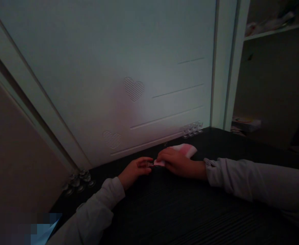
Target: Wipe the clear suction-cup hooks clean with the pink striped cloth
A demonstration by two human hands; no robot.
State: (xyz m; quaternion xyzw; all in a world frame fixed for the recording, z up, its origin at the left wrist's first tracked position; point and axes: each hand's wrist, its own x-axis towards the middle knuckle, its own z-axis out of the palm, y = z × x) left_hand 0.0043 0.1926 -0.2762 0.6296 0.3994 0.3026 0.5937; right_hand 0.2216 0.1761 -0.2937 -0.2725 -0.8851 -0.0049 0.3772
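Observation:
Near the middle of the dark tabletop, my left hand pinches a small clear object, perhaps glass or plastic; its full shape is hard to make out. My right hand is closed on a pink and white cloth, which spreads out behind the fingers to the right. The front edge of the cloth touches or nearly touches the clear object between the two hands. Most of my right fingertips are bent over the cloth.
Several clear glass-like pieces stand at the table's left corner. More small clear pieces are lined up at the back right against a white panel with carved hearts. Shelves holding items are at the right.

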